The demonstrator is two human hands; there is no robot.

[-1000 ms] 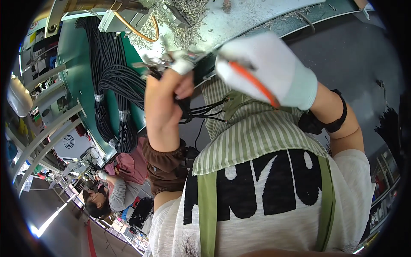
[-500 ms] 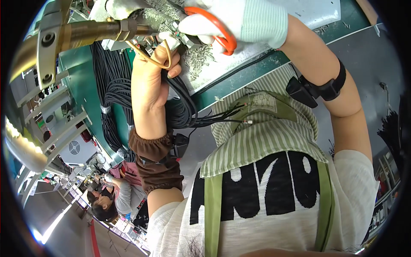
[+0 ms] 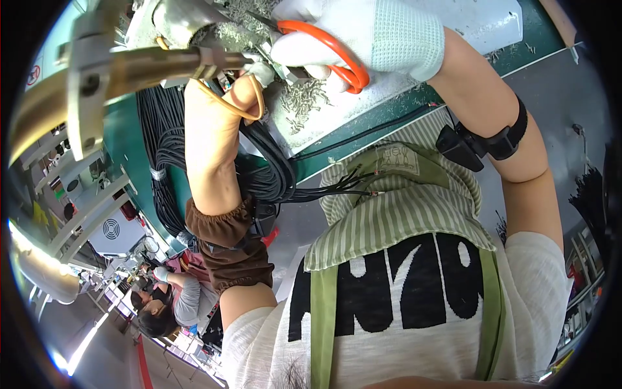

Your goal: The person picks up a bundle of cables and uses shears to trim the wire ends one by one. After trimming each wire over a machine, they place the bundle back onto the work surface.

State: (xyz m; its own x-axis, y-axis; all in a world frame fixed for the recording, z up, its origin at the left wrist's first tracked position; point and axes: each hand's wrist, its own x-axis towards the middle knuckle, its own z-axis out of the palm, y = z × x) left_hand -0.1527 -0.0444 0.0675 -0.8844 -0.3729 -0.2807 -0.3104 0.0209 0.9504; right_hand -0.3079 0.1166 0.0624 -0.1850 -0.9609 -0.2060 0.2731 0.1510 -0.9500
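Observation:
My right hand (image 3: 337, 45), in a white knitted glove, is closed around scissors with orange-red handles (image 3: 357, 70); their dark blade shows at the upper left of the hand. To its left my bare left hand (image 3: 223, 107) is closed, with a white cover on a fingertip. What its fingers pinch is mostly hidden; small red and teal wire ends (image 3: 225, 82) show beside them. A thin tan loop (image 3: 249, 115) hangs in front of this hand. Just above it points a brass-coloured rod (image 3: 149, 67) with a narrower tip. A grey metal block (image 3: 291, 74) lies between the hands.
Short cut scraps (image 3: 301, 104) litter the white board (image 3: 389, 87) on the green table (image 3: 120, 129). Bundled black cables (image 3: 159, 107) lie at the left; more black cables (image 3: 278, 175) hang over the table edge toward my apron (image 3: 395, 214). Another person (image 3: 175, 298) sits beyond at the lower left.
My left hand has shifted left, away from the scissors hand. The right hand and scissors have moved slightly right and down. The brass rod appears lower and more blurred.

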